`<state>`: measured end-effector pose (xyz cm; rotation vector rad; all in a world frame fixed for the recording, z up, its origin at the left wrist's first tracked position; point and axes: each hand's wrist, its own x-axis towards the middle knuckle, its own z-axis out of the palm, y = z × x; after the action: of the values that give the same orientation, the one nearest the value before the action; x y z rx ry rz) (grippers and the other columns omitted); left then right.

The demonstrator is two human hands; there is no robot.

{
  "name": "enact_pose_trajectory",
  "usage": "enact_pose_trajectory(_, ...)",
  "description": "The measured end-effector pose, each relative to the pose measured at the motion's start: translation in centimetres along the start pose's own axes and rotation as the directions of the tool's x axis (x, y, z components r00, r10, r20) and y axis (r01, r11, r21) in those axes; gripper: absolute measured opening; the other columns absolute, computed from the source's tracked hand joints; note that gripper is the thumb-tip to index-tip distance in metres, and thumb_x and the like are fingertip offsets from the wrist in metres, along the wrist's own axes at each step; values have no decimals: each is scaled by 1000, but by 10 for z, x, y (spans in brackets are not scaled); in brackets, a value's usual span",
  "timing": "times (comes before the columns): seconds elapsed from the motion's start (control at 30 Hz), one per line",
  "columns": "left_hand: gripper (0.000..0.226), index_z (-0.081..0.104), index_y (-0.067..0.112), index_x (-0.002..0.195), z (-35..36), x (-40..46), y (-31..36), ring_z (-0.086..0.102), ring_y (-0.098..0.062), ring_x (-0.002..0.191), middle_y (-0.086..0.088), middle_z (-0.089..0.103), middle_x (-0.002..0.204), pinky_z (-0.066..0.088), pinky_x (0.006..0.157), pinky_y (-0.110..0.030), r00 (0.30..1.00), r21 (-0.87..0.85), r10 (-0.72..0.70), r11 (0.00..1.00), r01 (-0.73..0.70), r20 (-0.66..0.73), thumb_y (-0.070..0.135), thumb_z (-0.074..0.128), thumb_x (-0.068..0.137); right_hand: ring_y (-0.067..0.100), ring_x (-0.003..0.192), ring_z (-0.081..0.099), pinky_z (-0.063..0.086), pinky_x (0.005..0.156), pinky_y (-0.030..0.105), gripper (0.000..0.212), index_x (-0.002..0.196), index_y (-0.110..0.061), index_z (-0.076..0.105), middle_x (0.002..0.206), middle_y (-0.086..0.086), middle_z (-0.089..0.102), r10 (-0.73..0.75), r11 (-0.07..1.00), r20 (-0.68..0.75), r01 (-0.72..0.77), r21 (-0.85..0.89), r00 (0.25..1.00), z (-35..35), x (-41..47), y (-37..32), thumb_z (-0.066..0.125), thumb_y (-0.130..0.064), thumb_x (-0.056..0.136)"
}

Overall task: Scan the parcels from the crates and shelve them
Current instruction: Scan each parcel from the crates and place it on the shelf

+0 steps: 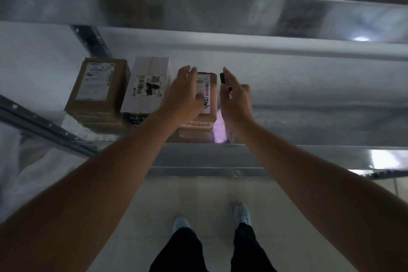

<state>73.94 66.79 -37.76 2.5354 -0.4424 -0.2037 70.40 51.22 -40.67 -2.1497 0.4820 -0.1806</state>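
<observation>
On the metal shelf [309, 99] a small brown parcel [208, 97] stood just beside a white box [150, 86] and a brown box [97, 86]. The left hand [183, 93] lay on its top, fingers straight. The right hand [236, 97] gripped a dark marker [223, 78] beside it.

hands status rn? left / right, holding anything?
Left hand: open, fingers straight, resting on the small brown parcel on the shelf.
Right hand: holding a small dark object, likely the scanner.
</observation>
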Motion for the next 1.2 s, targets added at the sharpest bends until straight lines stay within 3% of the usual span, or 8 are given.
enact_pose_trajectory(0.13,74,22,7,164,-18,-10,24,37,-38,150,-12,24,169,46,114,-56,987,102,148,983,-154,58,17,60,102,15,95,53,44,75,19,51,162,-42,40,127,7,48,-92,980,49,99,-175,995,-37,-21,-8,50,-33,113)
enact_pose_trajectory(0.2,73,23,5,163,-24,-16,39,39,-40,147,-15,26,168,44,115,-53,976,148,197,967,-209,92,15,59,101,25,104,56,55,88,35,50,160,-43,42,131,10,48,-108,958,95,129,-255,990,-58,-32,-8,52,-35,111)
enact_pose_trajectory(0.3,71,25,2,162,-28,-28,66,38,-42,146,-18,26,167,39,116,-52,952,215,263,932,-292,155,12,57,100,35,109,56,54,98,52,50,158,-46,42,134,11,47,-92,913,118,131,-387,989,-97,-53,-9,52,-39,110)
enact_pose_trajectory(0.5,71,27,4,162,-23,-61,140,39,-46,144,-16,28,166,38,118,-57,905,253,371,873,-417,211,21,57,100,42,115,54,49,103,55,49,159,-47,41,144,13,46,-112,832,65,129,-540,992,-189,-104,0,48,-40,111)
enact_pose_trajectory(0.8,74,26,11,164,18,-140,307,41,-35,146,-8,29,169,44,114,-51,833,227,527,802,-553,166,35,58,102,39,117,56,48,100,51,49,159,-49,38,150,11,53,-179,788,-68,102,-607,981,-347,-188,61,44,-46,111)
enact_pose_trajectory(0.93,70,32,9,163,47,-178,389,43,-31,148,-10,35,167,45,114,-50,774,210,613,745,-633,158,34,57,102,37,122,59,48,97,53,59,156,-51,33,149,1,58,-174,801,-153,49,-596,973,-426,-225,93,24,-62,99)
enact_pose_trajectory(1.07,67,35,10,162,79,-208,463,40,-28,150,-8,35,168,43,117,-49,716,209,679,686,-697,159,38,54,104,40,116,58,49,97,52,48,155,-49,38,146,5,59,-161,787,-249,-28,-616,955,-504,-266,127,42,-49,108)
enact_pose_trajectory(1.2,64,39,13,161,109,-223,533,45,-30,148,-6,37,168,45,115,-49,644,205,741,612,-764,189,43,51,105,41,111,61,48,93,52,48,153,-48,41,136,7,64,-129,794,-335,-105,-599,933,-571,-299,166,37,-50,105)
